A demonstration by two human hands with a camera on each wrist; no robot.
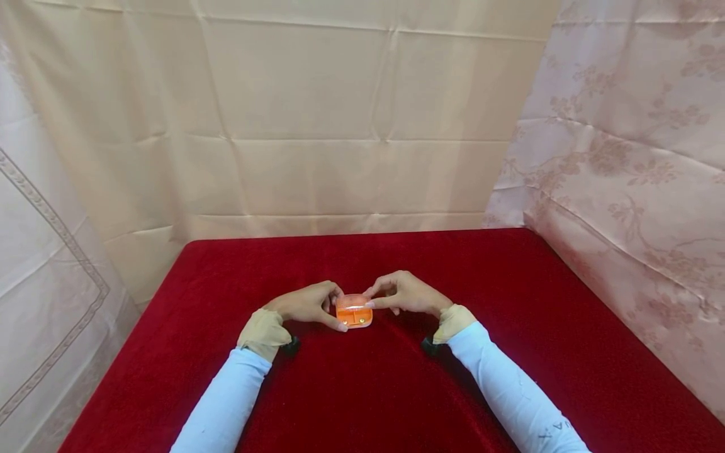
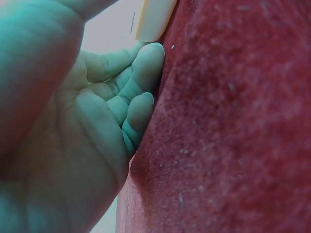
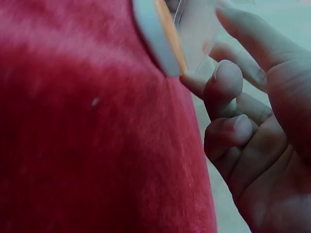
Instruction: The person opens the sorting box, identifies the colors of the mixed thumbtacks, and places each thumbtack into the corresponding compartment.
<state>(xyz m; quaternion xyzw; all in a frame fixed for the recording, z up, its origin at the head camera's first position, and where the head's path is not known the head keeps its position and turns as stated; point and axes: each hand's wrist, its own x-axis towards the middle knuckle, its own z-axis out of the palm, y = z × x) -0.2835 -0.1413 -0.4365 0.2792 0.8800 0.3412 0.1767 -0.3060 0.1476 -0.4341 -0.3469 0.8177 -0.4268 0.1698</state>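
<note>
A small pill box (image 1: 355, 318) with an orange compartment tray and a white base sits on the red cloth. Inside its front compartments lie two small gold-coloured pieces. Its see-through lid (image 3: 197, 34) stands tilted up from the orange rim in the right wrist view. My left hand (image 1: 308, 303) grips the box's left side, thumb at the front corner and fingers behind. At the upper right, my right hand (image 1: 410, 294) pinches the lid between thumb and index finger. In the left wrist view only the end of the box (image 2: 156, 22) shows; the left thumb tip is out of frame.
A red velvet cloth (image 1: 362, 390) covers the table. Behind it hangs a beige curtain (image 1: 340, 176), with patterned pale curtains (image 1: 634, 189) along the right side and a white one (image 1: 45, 251) at the left.
</note>
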